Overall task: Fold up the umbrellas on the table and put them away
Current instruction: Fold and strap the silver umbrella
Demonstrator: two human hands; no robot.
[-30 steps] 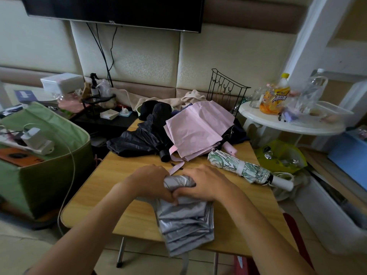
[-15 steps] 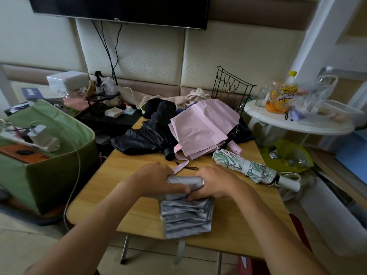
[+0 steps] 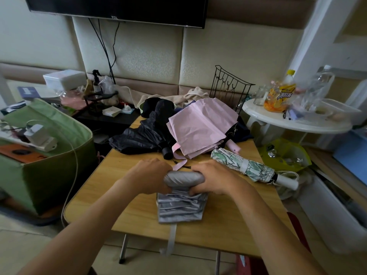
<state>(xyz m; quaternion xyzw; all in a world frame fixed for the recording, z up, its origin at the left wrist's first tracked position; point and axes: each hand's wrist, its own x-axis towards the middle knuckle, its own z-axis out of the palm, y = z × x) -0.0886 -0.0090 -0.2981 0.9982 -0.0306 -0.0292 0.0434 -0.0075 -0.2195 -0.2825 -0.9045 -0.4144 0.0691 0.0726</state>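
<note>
Now tighter rolled, silver umbrella point(image 3: 183, 178), both hands' fingers gripping it, less canopy loose.

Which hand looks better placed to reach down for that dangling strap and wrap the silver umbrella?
Probably the right hand: the strap hangs just right of centre, while the left hand grips the silver umbrella roll's other end, steadying it.

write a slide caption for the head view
Both hands roll a silver fabric umbrella on the wooden table.

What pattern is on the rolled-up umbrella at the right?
Green leaves on white, seen in the head view.
</note>
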